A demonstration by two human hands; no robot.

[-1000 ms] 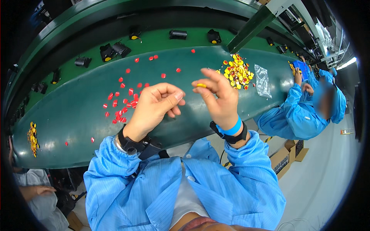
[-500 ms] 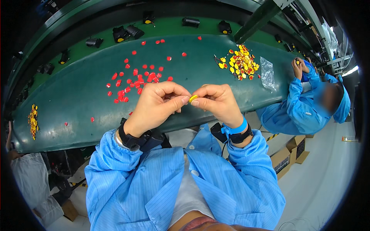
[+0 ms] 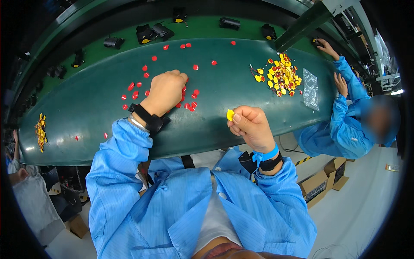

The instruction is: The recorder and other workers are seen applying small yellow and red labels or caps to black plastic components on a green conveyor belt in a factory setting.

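Observation:
My right hand (image 3: 253, 124) pinches a small round yellow piece (image 3: 230, 115) with a tab between thumb and fingers, raised off the green work surface (image 3: 207, 129). My left hand (image 3: 165, 91) is down among scattered small red round pieces (image 3: 196, 92), back of the hand up. Its fingers are curled; the thumb and fingertips are mostly hidden, so whatever they hold cannot be seen. More red pieces lie around it to the left and beyond.
A pile of yellow and red pieces (image 3: 282, 77) lies right, beside a clear plastic bag (image 3: 310, 90). A smaller yellow pile (image 3: 41, 133) is far left. Black devices (image 3: 161, 31) stand along the far green strip. A co-worker in blue (image 3: 345, 116) reaches toward it at right, near cardboard boxes (image 3: 314, 185).
My hands have parted: the left went forward and left onto the red pieces, the right moved right and slightly down with the yellow piece. The co-worker's arm has reached out to the far strip.

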